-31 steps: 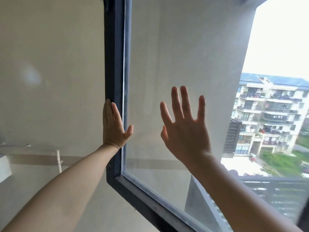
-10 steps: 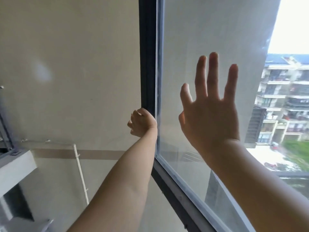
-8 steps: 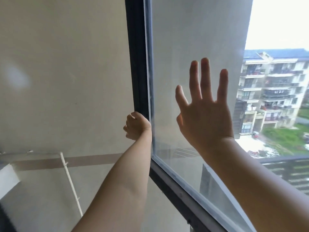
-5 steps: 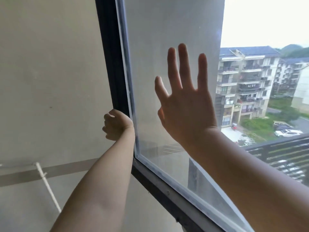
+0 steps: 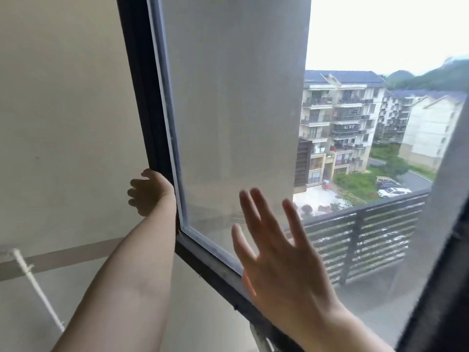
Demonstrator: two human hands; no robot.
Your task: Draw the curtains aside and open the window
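The window sash, a dark frame [image 5: 142, 97] around a large glass pane [image 5: 228, 110], stands swung outward, away from me. My left arm reaches out past it, and my left hand [image 5: 148, 191] is curled around the frame's outer vertical edge, near the lower corner. My right hand [image 5: 281, 257] is open with its fingers spread, low in front of the pane and over the bottom rail. It is blurred, and I cannot tell whether it touches the glass. No curtain is in view.
A beige outer wall fills the left, with a white pipe [image 5: 38, 288] running down it. A dark slatted railing [image 5: 368, 237] shows through the glass, with apartment blocks beyond. Another dark frame edge [image 5: 444, 301] crosses the lower right corner.
My right hand has dropped from the middle of the pane to its bottom rail. My left hand stays curled on the frame's outer edge. The view has shifted right.
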